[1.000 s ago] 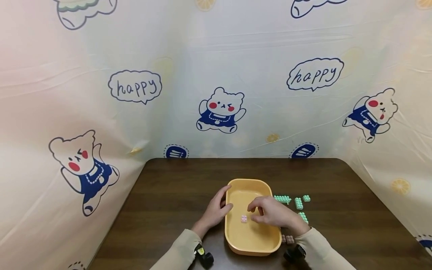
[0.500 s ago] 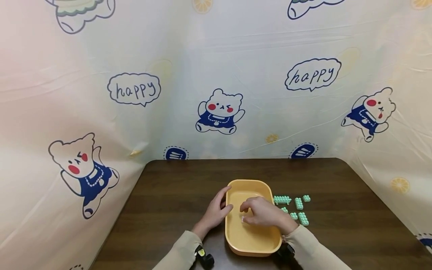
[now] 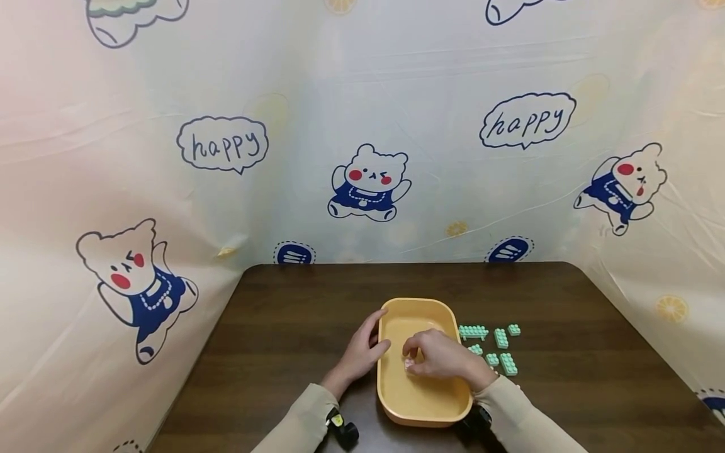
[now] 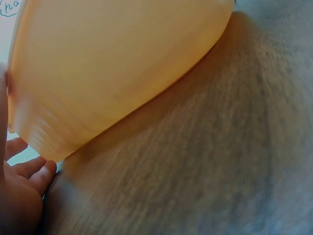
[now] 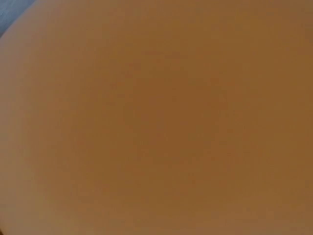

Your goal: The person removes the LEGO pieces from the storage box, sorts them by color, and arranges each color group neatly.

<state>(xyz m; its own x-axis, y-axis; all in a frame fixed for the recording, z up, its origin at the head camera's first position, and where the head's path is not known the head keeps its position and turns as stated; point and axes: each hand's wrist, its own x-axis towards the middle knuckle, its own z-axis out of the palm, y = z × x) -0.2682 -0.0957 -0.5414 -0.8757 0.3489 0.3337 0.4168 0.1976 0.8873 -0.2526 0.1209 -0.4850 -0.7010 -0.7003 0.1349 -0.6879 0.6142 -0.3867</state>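
My left hand holds the left side of a yellow plastic tub, its fingertips and thumb at the rim. In the left wrist view, fingers touch the outer wall of the tub. My right hand reaches into the tub and pinches a small pink building brick between thumb and fingertips, close over the floor of the tub. The right wrist view is filled by the blurred wall of the tub, which hides the hand there.
Several mint-green building bricks lie right of the tub, among them a long one, two oblong ones and a small one. They stand on a dark wooden table, with a printed curtain behind.
My right hand has moved left inside the tub and taken hold of the pink brick, which lay loose on its floor. The left hand stays on the rim.
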